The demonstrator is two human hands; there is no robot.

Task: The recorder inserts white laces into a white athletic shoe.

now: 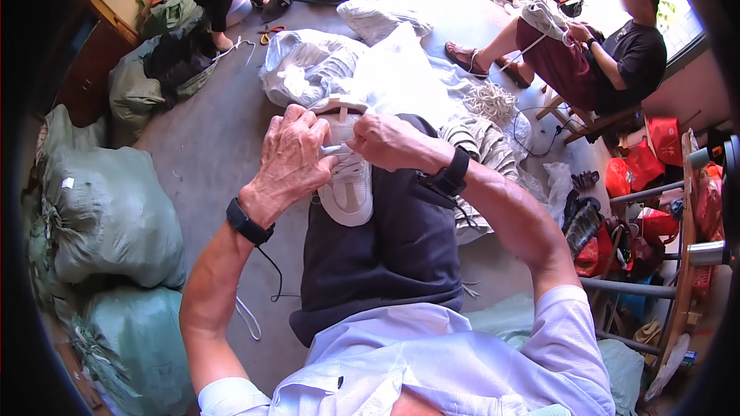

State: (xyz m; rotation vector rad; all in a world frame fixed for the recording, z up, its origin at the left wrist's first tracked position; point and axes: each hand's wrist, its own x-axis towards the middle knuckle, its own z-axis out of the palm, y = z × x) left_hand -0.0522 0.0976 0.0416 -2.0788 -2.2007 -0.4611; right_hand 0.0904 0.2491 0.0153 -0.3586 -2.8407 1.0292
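Observation:
A white and beige sneaker (349,199) rests on my lap, its toe pointing back toward me and its tongue standing up at the far end. My left hand (291,152) is closed at the shoe's left side, a piece of white shoelace (333,149) between thumb and fingers. On the other side, my right hand (395,142) is closed in a pinch over the upper lacing. Whatever lies between its fingertips is hidden. Rows of lace cross the shoe below my fingers.
White plastic bags (401,69) and stacked pale shoe pieces (482,146) lie beyond my knees. Stuffed green sacks (116,212) stand left. A rack (678,262) with red bags is on the right. A seated co-worker (632,50) handles white lace; others sit farther back. Scissors (271,33) lie on the floor.

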